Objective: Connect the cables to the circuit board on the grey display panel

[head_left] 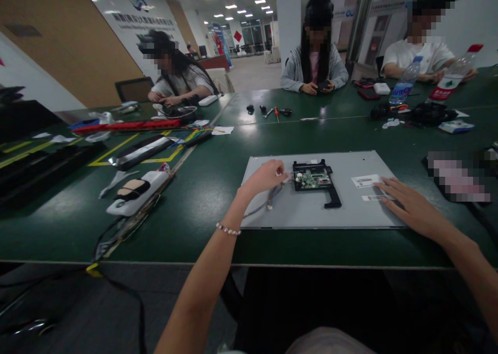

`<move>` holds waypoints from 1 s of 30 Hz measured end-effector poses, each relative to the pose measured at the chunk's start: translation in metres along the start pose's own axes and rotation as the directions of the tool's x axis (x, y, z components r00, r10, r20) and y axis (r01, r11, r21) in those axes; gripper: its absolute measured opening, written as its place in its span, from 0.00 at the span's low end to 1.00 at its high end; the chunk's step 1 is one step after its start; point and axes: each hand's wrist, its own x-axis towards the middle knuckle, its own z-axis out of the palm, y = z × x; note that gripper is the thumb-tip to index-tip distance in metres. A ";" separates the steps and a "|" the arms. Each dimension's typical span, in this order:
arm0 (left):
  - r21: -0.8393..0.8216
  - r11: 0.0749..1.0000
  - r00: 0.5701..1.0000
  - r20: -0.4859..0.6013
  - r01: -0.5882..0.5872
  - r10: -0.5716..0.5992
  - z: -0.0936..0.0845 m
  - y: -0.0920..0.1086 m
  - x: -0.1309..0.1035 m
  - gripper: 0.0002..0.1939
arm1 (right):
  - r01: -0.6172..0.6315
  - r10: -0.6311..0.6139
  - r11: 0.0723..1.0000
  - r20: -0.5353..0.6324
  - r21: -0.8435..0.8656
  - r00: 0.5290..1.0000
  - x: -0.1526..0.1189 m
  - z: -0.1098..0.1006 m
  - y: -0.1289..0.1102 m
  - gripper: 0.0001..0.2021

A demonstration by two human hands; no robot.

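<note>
A flat grey panel (pixel 350 214), which looks like the back of a display, lies on the green table in front of me. Mounted on it is a black plastic bracket (pixel 333 197) around a green circuit board (pixel 311 178). My left hand (pixel 268 177) is at the board's left side, thumb and forefinger pinched on the end of a grey cable (pixel 275 192). The cable trails over the panel's left part; its exact end is hidden at my fingertips. On the panel's right side my right hand (pixel 414 206) rests open, fingers stretched beside a white label (pixel 365 181).
Screwdrivers and small tools (pixel 277 114) lie beyond the panel. A white power strip (pixel 142 192) with cords is at left. Two bottles (pixel 406 82) stand at back right, near black cables (pixel 422 114). Three people sit across the table.
</note>
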 end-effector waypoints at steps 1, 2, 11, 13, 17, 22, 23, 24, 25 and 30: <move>-0.005 1.000 1.000 -0.014 -0.012 0.012 -0.001 0.000 0.000 0.07 | -0.001 0.001 1.000 0.000 0.001 1.000 0.000 0.000 0.000 0.27; -0.009 1.000 0.999 -0.027 -0.024 0.024 -0.002 -0.001 0.001 0.06 | 0.001 -0.001 1.000 0.002 0.002 1.000 0.000 0.000 0.000 0.27; 0.010 0.999 0.999 0.012 -0.031 0.031 0.008 -0.003 0.004 0.05 | 0.012 -0.012 1.000 0.004 0.002 1.000 0.000 0.003 0.005 0.27; 0.028 0.999 0.999 0.028 -0.031 0.031 0.010 -0.002 0.004 0.05 | 0.014 -0.014 1.000 0.004 0.002 1.000 0.000 0.003 0.006 0.27; 0.029 0.999 0.998 0.048 -0.037 0.036 0.011 -0.001 0.004 0.05 | 0.005 -0.005 1.000 0.011 0.003 1.000 0.000 0.002 0.004 0.27; 0.026 0.999 0.998 0.051 -0.037 0.035 0.010 0.000 0.004 0.08 | 0.009 -0.009 1.000 0.001 0.010 1.000 -0.001 0.001 0.001 0.27; 0.025 0.999 0.998 0.044 -0.039 0.038 0.009 0.000 0.004 0.08 | 0.010 -0.010 1.000 -0.005 0.011 1.000 -0.001 0.000 0.000 0.27; 0.021 0.999 0.999 0.033 -0.044 0.043 0.009 0.000 0.004 0.08 | 0.012 -0.012 1.000 -0.011 0.011 1.000 -0.001 0.000 0.000 0.27; 0.014 0.999 0.999 0.017 -0.051 0.050 0.008 0.000 0.004 0.07 | 0.015 -0.014 1.000 -0.017 0.009 1.000 -0.001 0.000 0.000 0.27; -0.040 0.999 0.992 -0.122 -0.032 0.027 -0.002 0.002 0.003 0.07 | 0.012 -0.012 1.000 -0.012 0.000 1.000 -0.001 0.000 0.001 0.27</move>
